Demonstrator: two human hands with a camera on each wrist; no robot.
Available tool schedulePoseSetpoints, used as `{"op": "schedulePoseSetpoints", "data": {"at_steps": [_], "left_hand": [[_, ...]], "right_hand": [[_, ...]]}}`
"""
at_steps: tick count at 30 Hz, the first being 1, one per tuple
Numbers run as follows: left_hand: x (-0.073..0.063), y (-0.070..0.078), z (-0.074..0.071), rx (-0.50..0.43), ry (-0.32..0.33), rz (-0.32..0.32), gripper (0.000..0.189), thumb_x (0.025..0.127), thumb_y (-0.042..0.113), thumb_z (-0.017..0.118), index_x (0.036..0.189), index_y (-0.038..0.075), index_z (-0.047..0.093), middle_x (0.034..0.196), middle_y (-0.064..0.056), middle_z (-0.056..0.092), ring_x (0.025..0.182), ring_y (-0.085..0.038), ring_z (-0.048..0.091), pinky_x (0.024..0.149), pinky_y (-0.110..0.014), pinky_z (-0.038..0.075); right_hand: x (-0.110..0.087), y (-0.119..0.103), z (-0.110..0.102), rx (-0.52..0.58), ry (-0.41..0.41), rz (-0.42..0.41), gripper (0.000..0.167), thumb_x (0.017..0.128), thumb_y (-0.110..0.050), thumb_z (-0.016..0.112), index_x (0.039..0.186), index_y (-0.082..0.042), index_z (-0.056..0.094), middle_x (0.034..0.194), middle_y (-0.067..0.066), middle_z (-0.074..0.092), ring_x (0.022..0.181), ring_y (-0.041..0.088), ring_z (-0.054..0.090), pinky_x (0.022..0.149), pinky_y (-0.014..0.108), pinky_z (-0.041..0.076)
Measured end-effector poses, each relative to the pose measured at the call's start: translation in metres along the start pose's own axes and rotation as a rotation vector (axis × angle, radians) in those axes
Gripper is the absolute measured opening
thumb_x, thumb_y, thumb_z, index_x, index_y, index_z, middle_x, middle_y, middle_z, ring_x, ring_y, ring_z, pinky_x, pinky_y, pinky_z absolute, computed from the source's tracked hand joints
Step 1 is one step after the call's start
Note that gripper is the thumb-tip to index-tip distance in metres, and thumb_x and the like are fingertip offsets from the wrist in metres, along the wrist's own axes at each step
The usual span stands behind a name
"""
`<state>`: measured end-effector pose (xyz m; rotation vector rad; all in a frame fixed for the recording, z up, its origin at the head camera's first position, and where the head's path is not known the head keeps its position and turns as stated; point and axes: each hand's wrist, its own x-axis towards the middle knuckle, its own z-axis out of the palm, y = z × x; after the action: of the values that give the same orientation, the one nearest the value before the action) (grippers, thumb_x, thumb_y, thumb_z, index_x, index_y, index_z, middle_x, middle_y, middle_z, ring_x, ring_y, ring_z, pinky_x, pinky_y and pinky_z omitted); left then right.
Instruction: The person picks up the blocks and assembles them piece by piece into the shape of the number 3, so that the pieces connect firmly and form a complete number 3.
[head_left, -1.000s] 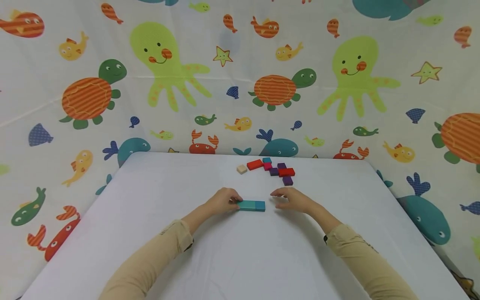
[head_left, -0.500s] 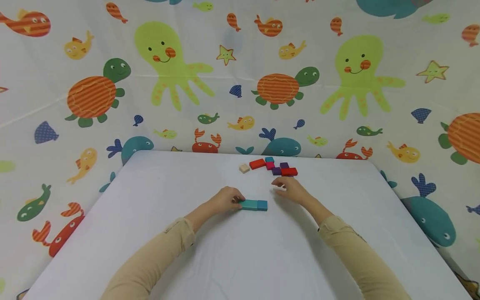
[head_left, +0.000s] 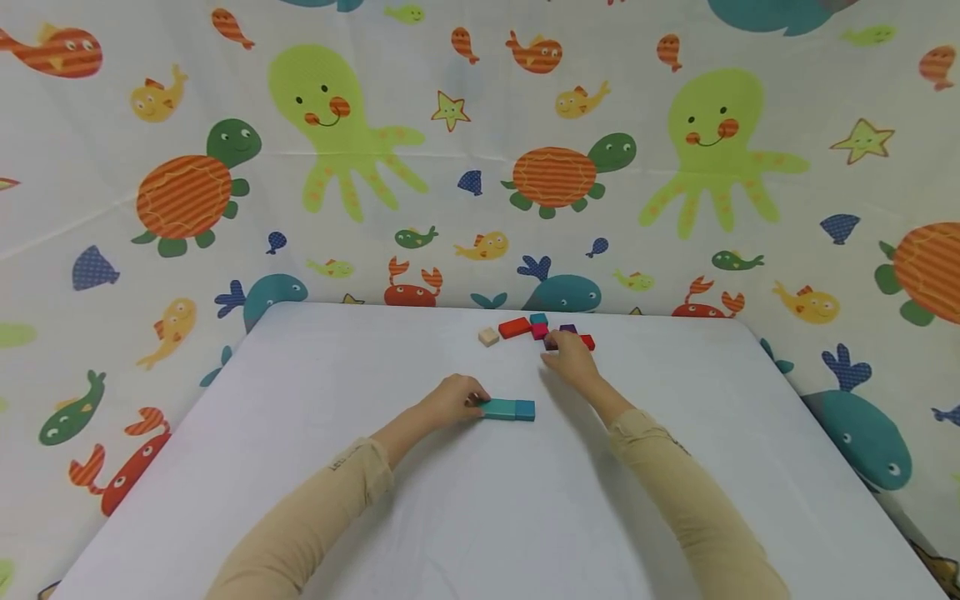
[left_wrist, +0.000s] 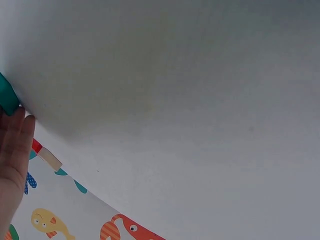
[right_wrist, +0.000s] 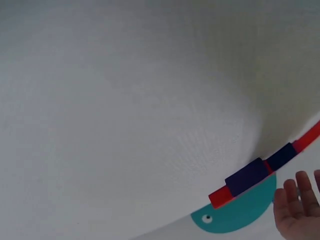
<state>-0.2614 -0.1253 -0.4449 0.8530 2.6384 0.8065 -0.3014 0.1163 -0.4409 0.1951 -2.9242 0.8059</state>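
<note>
Right hand (head_left: 573, 362) is over the near side of the far block cluster, fingers loosely bent and parted, no grip visible; can't tell if the tips touch. A purple block (head_left: 551, 343) sits right at its fingertips. Left hand (head_left: 453, 398) pinches the left end of a teal block (head_left: 498, 409), which lies flat with a blue block (head_left: 525, 410) butted against its right end.

For a clean pick, I'd come down from above, thumb near, fingers far, squeeze one block only and lift straight up; a sideways drag would likely shove its neighbours. Keep left pressure light so the teal-blue joint doesn't skew.

Around the right hand: pink block (head_left: 539, 331) just left, blue-green block (head_left: 538, 319) farther, another purple block (head_left: 567, 328) on the far side, red block (head_left: 588, 342) on the right, partly hidden by the hand. Left of those: long red block (head_left: 514, 327), then beige block (head_left: 488, 337).

Cluster sits close to the far edge of the white table (head_left: 337, 358), patterned cloth (head_left: 337, 242) right behind, so little overshoot margin there. Best room: near side of the cluster, a strip of tabletop between it and the row. Side edges are well apart from both hands.
</note>
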Motion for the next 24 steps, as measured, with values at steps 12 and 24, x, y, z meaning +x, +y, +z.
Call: {"op": "schedulePoseSetpoints", "data": {"at_steps": [12, 24], "left_hand": [[0.001, 0.0, 0.0, 0.005, -0.001, 0.01, 0.024, 0.082, 0.004, 0.07, 0.106, 0.0, 0.069, 0.104, -0.011, 0.069, 0.094, -0.019, 0.064, 0.085, -0.032, 0.054], [0.001, 0.001, -0.003, 0.023, -0.024, -0.005, 0.024, 0.082, 0.005, 0.07, 0.106, 0.001, 0.069, 0.103, -0.01, 0.07, 0.095, -0.019, 0.064, 0.086, -0.032, 0.053]], "right_hand": [[0.025, 0.004, 0.006, -0.172, 0.09, 0.014, 0.043, 0.087, -0.022, 0.066, 0.119, 0.006, 0.057, 0.117, 0.024, 0.06, 0.107, 0.038, 0.053, 0.093, 0.047, 0.048], [0.046, 0.002, 0.016, -0.217, 0.03, 0.131, 0.045, 0.091, -0.03, 0.061, 0.11, 0.01, 0.055, 0.108, 0.026, 0.057, 0.103, 0.037, 0.052, 0.091, 0.045, 0.049]]}}
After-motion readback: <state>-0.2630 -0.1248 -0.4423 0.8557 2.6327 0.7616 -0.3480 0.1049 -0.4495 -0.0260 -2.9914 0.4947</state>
